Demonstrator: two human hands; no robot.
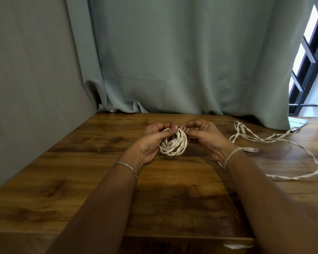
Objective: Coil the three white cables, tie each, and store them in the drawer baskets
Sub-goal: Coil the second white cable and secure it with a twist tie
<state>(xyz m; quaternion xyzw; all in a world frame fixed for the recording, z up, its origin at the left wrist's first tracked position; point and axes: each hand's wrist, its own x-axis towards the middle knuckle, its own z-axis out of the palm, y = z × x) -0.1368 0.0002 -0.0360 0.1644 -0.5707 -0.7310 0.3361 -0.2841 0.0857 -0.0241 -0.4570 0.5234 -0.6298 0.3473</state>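
A white cable wound into a small coil [173, 144] is held upright just above the wooden table [81, 171], in the middle. My left hand [151, 142] grips the coil from the left, thumb over its top. My right hand [204, 136] pinches the top of the coil from the right with thumb and fingertips. A second white cable [283, 143] lies loose and uncoiled on the table to the right, its plug [251, 149] close to my right wrist. A thin pale band [230, 155] circles my right wrist. No drawer or basket is in view.
A grey-green curtain [173, 61] hangs along the table's back edge, and a grey wall [26, 88] closes the left side. A barred window [310, 52] shows at the far right. A scrap of white paper [237, 246] sits below the table's front edge.
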